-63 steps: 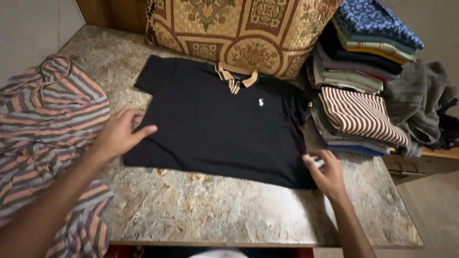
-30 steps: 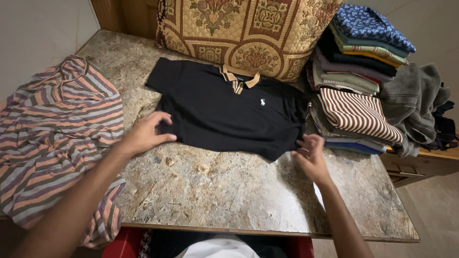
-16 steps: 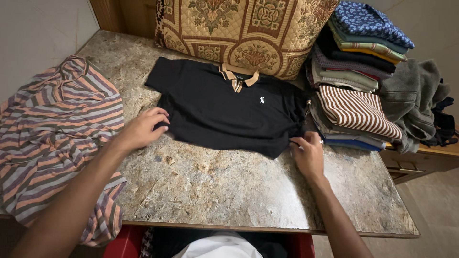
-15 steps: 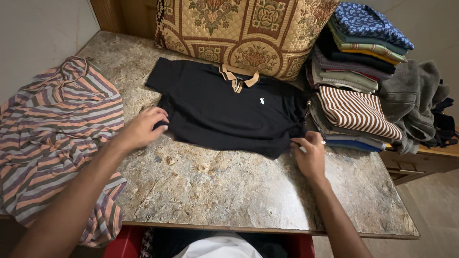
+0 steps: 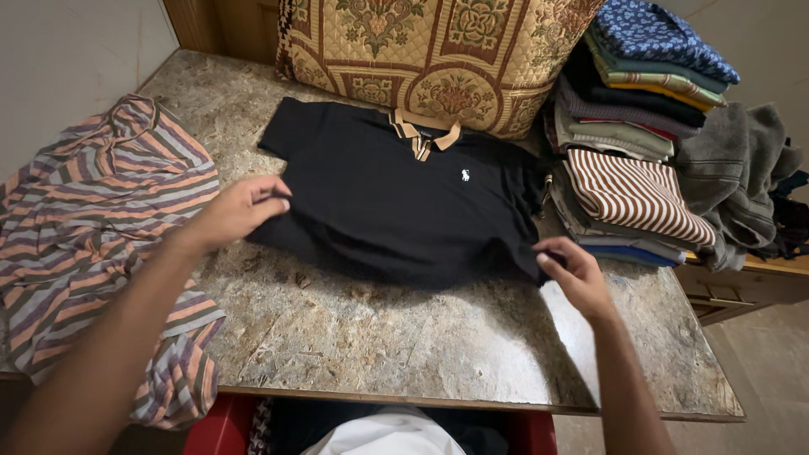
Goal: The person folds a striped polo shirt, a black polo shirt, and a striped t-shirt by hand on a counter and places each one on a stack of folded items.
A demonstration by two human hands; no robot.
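A black polo shirt (image 5: 396, 202) with a tan collar lies face up on the speckled stone table (image 5: 396, 345), its lower part folded under. My left hand (image 5: 236, 211) pinches the shirt's left edge. At the lower right corner of the shirt my right hand (image 5: 577, 274) grips the fabric. Both hands rest low on the table surface.
A striped orange and grey garment (image 5: 93, 244) is spread on the table's left side. A tall stack of folded clothes (image 5: 632, 143) stands at the right, with a grey garment (image 5: 742, 185) beside it. A patterned quilted cushion (image 5: 438, 50) leans at the back.
The shirt's bottom part has been folded up, making it shorter. Both hands moved with it toward the cushion and now hold its side edges.
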